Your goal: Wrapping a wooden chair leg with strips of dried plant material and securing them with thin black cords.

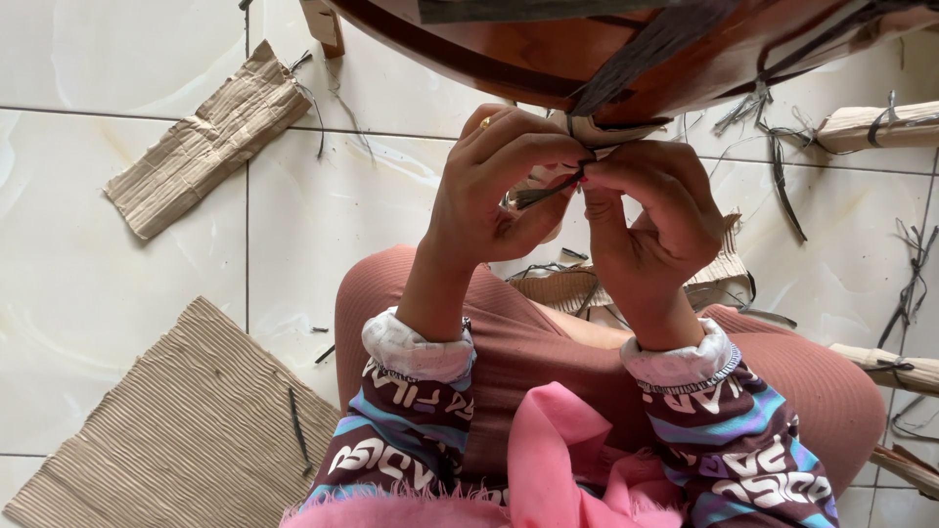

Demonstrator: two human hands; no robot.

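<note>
Head view: both hands, left hand [489,191] and right hand [650,210], grip clamped on dark strap [548,191] under wooden rim [548,68]

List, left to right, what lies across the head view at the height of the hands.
Crumpled cardboard strip → left hand → dark strap pinched between both hands → right hand → loose dark strap on the tiles → tangled straps near the right edge.

Corrugated cardboard sheet [186,430], crumpled cardboard strip [205,142], white tiled floor [98,293].
</note>
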